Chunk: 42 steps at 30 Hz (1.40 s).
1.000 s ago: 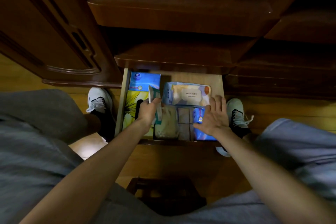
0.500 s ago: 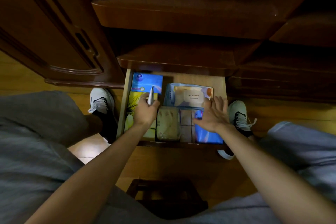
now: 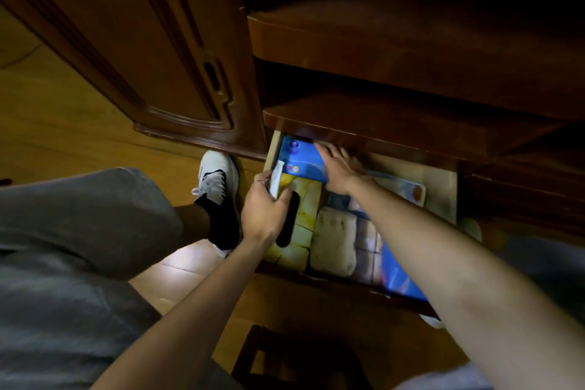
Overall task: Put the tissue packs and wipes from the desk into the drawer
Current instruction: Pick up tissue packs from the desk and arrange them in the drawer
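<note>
The open wooden drawer [image 3: 440,196] below the desk holds several packs. A blue tissue pack [image 3: 299,157] lies at its back left, a yellow tissue box [image 3: 305,215] in front of that, a pale soft pack [image 3: 334,244] in the middle and a blue pack [image 3: 400,279] at the front right. A wipes pack [image 3: 408,188] lies at the back right, partly hidden by my right arm. My left hand [image 3: 264,212] grips a small white pack [image 3: 276,176] on edge at the drawer's left side. My right hand [image 3: 337,168] lies with fingers spread on the blue tissue pack.
Dark desk shelves [image 3: 395,51] overhang the drawer's back. A cabinet door [image 3: 133,41] stands open to the left. My feet in white shoes [image 3: 215,179] flank the drawer on the wooden floor. A dark stool [image 3: 300,361] is below the drawer front.
My right hand has crossed from the drawer's right side to the blue tissue pack at the back left. My left hand moved left with the small white pack. The view shifted left.
</note>
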Tool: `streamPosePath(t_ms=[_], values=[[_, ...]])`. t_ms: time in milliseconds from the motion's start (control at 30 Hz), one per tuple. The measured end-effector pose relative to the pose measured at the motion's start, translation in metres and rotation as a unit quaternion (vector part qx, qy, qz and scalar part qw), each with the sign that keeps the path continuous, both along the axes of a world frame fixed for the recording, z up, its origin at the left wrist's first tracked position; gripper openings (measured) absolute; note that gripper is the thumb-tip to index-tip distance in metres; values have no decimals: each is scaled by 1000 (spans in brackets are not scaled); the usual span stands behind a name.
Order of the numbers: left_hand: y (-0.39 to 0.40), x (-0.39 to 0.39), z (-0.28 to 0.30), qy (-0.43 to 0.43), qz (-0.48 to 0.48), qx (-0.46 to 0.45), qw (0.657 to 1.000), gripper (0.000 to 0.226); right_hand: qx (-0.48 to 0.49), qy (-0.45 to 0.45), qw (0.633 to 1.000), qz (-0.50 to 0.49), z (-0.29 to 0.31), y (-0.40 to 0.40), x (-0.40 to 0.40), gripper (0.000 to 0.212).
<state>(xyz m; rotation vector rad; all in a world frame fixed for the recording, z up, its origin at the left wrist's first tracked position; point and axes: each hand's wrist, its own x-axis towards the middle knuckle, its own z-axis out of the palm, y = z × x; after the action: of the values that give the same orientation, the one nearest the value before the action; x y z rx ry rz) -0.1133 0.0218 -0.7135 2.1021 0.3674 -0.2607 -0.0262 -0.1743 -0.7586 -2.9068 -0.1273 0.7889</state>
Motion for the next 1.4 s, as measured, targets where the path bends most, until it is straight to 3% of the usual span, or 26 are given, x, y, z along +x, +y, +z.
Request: streamPosePath(t_ms=[100,233,400,500,600,733,833,933,1000,1100,1233,1400], values=[[-2,3,-3,1,-12,2,1000,45,-5,-3,1000,-1,-12,-4,14,100],[-1,3,-5,-4,-23,2,1000,43,44,-39,995,-86,-13,-20,11,77],[-10,-3,0,-27,-72,22,997,48,149,-117,963,-192,-5,-43,-43,107],[-22,-10,2,-100,-189,57,975,63,192,-140,930,-281,4,-55,-70,104],[-32,-20,0,-167,-326,118,923,68,249,-137,871,-400,15,-73,-97,102],[-48,-27,-5,-140,-506,175,833,72,281,-106,829,-471,31,-103,-134,102],[-68,-29,-7,-148,-629,239,725,80,260,-116,832,-476,44,-120,-157,103],[-89,-26,-15,-171,-736,330,566,71,253,-104,828,-489,56,-132,-175,110],[-100,-23,-22,-132,-777,368,494,70,264,-86,817,-506,61,-132,-188,121],[-112,-20,-27,-30,-783,408,469,69,260,-52,812,-520,61,-127,-202,134],[-121,-21,-24,30,-769,470,432,67,257,-68,807,-527,59,-116,-210,131],[-123,-20,-16,67,-742,463,480,67,259,-44,810,-524,60,-93,-201,125]])
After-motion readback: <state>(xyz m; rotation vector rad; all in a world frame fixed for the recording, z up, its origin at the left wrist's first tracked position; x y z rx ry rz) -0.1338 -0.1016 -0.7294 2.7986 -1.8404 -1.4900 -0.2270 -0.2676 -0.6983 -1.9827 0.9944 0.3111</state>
